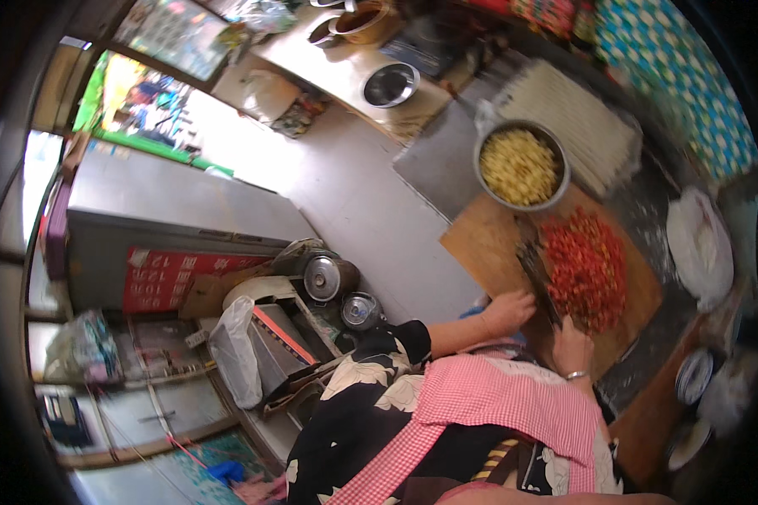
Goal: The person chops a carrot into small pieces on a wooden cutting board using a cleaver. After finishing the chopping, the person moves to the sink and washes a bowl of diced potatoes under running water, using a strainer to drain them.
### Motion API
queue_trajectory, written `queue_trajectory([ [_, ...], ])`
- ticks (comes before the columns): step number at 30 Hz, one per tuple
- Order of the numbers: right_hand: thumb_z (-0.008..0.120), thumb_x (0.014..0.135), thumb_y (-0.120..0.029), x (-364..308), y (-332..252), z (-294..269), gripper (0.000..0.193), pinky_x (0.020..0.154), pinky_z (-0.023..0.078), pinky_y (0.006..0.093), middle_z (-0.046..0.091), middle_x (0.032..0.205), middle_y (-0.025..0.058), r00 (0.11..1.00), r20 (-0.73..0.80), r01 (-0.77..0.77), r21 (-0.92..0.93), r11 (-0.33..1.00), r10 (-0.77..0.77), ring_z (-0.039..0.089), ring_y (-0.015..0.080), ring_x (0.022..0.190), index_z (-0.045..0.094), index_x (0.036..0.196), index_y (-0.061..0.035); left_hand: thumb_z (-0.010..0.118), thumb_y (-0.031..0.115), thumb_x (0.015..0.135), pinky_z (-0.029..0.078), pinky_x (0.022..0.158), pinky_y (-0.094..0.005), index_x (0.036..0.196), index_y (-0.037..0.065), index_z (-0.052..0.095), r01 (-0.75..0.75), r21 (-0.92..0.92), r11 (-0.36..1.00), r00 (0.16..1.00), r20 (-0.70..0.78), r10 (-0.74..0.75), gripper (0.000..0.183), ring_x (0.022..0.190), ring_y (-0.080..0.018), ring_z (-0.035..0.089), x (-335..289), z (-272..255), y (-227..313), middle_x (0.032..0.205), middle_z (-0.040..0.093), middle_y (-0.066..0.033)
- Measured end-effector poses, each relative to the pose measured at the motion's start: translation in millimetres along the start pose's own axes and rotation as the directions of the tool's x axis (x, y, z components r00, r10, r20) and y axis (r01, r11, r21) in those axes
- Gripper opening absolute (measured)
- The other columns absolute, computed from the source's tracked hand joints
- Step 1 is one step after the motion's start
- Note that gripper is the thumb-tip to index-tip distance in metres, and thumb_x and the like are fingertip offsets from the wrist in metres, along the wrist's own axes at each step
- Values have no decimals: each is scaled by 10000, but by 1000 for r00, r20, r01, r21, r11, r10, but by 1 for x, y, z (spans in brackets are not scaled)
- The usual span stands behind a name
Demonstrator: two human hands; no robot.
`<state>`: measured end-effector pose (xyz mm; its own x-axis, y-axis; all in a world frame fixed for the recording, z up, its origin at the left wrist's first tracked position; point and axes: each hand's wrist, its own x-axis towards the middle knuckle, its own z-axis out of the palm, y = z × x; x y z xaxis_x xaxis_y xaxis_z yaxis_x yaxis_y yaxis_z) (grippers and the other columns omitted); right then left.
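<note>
pieces of chopped red vegetable (588, 261) lie just ahead of the right hand (573, 347), which grips a knife (544, 293); the left hand (511, 311), nearby, shows too poorly to tell its opening or hold. best keep it clear of the blade.

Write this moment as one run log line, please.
left hand: at cutting board | right hand: on knife | board: chopped red pieces | grey bowl: yellow pieces

You stand in a kitchen, apparently an eatery's, given the wooden chopping board (487, 241), lidded pots (323, 276) and red price sign (175, 279).
</note>
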<state>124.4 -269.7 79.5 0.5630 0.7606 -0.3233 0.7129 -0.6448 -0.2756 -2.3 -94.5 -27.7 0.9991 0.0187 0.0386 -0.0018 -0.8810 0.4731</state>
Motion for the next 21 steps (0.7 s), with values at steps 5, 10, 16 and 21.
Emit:
queue_trajectory([
  [5,592,997,-227,-4,1,-8,212,629,532,548,685,745,230,998,22,52,-43,998,-52,691,442,697,545,1076,-36,609,190,814,549,852,-382,996,43,694,-52,54,997,984,-165,60,249,995,-296,606,3,3,0,1035,594,-117],
  [10,603,986,-233,1,0,-6,242,631,537,546,696,760,226,998,-17,56,-72,996,-58,702,429,709,561,1108,-28,623,182,803,559,830,-395,1000,29,684,10,-40,999,989,-146,-16,257,1010,-313,612,7,3,1,1048,598,-134],
  [16,601,982,-224,8,3,-2,229,617,541,537,697,752,218,997,-26,63,-98,993,-66,702,427,704,566,1096,-28,639,161,778,561,816,-401,973,24,672,38,-64,997,981,-187,-50,240,996,-316,616,15,3,-4,1046,600,-137],
  [21,590,1006,-262,2,1,0,219,623,533,566,677,738,250,998,31,61,-32,998,-60,681,471,687,540,1029,-50,659,179,764,558,815,-399,952,45,676,64,-42,997,974,-213,-72,232,996,-309,617,10,2,-5,1016,610,-120],
])
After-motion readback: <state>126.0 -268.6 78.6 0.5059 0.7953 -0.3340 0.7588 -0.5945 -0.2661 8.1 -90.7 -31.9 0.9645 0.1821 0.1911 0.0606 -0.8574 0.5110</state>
